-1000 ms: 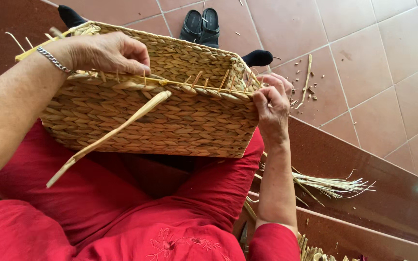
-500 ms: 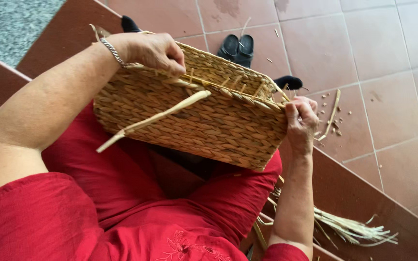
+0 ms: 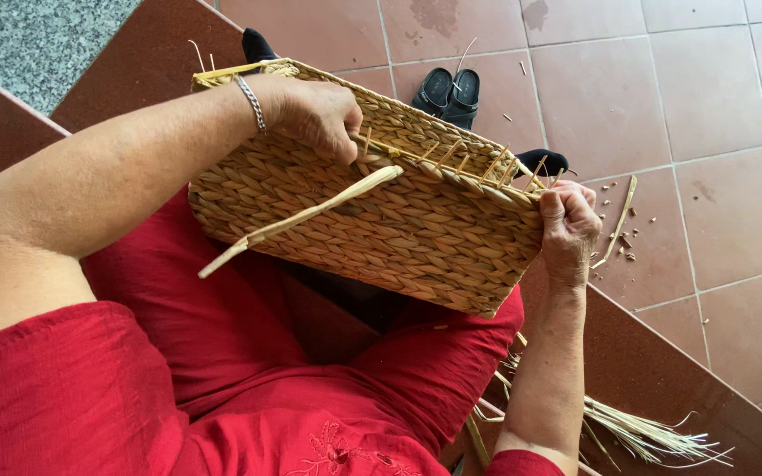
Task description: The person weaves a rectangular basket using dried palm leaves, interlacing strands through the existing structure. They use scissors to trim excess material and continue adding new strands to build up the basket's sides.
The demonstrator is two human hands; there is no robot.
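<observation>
Across the frame's centre, a woven basket [image 3: 381, 220] lies on a red-clad lap, its long rim slanting down-right between the left hand [image 3: 315, 115], pinching a loose straw strand [image 3: 302, 216], and the right hand [image 3: 569, 225], clenched on its lower-right corner.

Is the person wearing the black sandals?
No, the black sandals sit by themselves on the tiled floor beyond the woven basket, with no feet in them.
</observation>
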